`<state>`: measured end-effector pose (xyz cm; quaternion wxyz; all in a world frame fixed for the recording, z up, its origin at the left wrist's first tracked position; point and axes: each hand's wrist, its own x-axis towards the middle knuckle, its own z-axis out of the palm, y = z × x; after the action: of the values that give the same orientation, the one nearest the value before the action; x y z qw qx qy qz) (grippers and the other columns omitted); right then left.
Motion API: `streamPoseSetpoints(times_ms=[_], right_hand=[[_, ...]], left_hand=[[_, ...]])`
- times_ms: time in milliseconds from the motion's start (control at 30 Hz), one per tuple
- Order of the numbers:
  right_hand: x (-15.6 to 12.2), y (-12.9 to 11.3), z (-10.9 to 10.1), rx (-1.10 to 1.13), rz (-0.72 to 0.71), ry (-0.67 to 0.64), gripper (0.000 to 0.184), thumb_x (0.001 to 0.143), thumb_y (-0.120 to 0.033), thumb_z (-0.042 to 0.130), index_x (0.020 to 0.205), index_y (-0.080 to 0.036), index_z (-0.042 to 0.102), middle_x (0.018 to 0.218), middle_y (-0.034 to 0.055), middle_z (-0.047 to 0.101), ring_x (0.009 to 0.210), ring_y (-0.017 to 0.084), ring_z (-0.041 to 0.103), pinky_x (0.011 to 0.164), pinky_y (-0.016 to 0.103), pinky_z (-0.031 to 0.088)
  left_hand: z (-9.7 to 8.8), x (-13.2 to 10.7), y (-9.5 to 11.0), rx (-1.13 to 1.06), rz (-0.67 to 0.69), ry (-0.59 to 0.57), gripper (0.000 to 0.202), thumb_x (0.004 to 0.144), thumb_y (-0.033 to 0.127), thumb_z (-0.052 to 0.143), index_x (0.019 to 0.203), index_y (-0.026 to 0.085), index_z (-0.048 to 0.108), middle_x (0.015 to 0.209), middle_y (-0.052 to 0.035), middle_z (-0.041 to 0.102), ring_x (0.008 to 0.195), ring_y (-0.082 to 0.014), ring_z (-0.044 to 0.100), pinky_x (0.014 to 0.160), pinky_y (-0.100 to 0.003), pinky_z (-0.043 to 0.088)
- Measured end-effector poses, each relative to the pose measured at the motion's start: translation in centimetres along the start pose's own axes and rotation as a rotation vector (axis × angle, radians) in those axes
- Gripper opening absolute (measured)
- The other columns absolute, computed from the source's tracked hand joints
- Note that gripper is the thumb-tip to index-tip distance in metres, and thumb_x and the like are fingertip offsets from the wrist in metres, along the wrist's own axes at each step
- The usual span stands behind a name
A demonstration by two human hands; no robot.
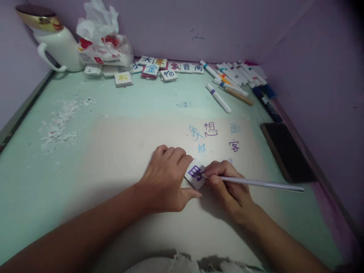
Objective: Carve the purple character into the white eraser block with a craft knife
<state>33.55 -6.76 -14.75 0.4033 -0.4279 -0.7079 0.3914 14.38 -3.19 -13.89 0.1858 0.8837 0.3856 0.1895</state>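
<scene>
My left hand [169, 176] grips a small white square card [194, 185] at its left edge, fingers along the top and thumb below. The card is tilted and bears a purple written character. In my right hand [230, 185] is a slim silver pen-shaped tool [264, 184], held like a pencil. Its tip is at the card's face, partly hidden by my fingers, so I cannot tell whether it is a blade or a nib. Both hands are over a pale sheet [122, 151] with several blue and purple characters written on it.
White paper scraps [61, 121] lie at the left. Along the back are a white jug [58, 47], a tissue pack [105, 53] and several character cards [169, 74]. Markers [218, 98] lie at the back right, with a dark phone [290, 151] nearer the right edge.
</scene>
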Motion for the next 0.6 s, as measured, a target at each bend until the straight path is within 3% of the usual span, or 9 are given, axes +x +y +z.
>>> streamPoseSetpoints(times_ms=[267, 400, 600], right_hand=[[0.42, -0.20, 0.24, -0.077, -0.057, -0.059, 0.007, 0.092, -0.016, 0.041, 0.092, -0.022, 0.046, 0.075, 0.0013, 0.052, 0.066, 0.015, 0.050, 0.058, 0.029, 0.040], [0.37, -0.09, 0.37, -0.068, -0.068, 0.016, 0.007, 0.092, -0.016, 0.042, 0.092, -0.021, 0.047, 0.075, 0.0009, 0.052, 0.065, 0.014, 0.049, 0.057, 0.029, 0.039], [0.34, -0.11, 0.48, -0.074, 0.001, 0.059, 0.006, 0.093, -0.020, 0.043, 0.090, -0.022, 0.048, 0.072, -0.0001, 0.052, 0.060, 0.013, 0.047, 0.054, 0.028, 0.037]], left_hand=[[-0.14, 0.07, -0.09, -0.024, 0.049, -0.031, 0.042, 0.070, 0.029, 0.061, 0.107, 0.011, 0.056, 0.097, -0.0121, 0.060, 0.090, -0.0265, 0.054, 0.083, -0.044, 0.035], [-0.13, 0.06, -0.09, -0.030, 0.077, -0.003, 0.047, 0.067, 0.021, 0.057, 0.113, 0.009, 0.054, 0.100, -0.0128, 0.058, 0.092, -0.0265, 0.054, 0.083, -0.044, 0.035], [-0.31, 0.21, -0.10, -0.042, 0.038, -0.046, 0.046, 0.071, 0.037, 0.065, 0.108, 0.010, 0.055, 0.102, -0.0144, 0.059, 0.093, -0.0285, 0.055, 0.084, -0.045, 0.035]])
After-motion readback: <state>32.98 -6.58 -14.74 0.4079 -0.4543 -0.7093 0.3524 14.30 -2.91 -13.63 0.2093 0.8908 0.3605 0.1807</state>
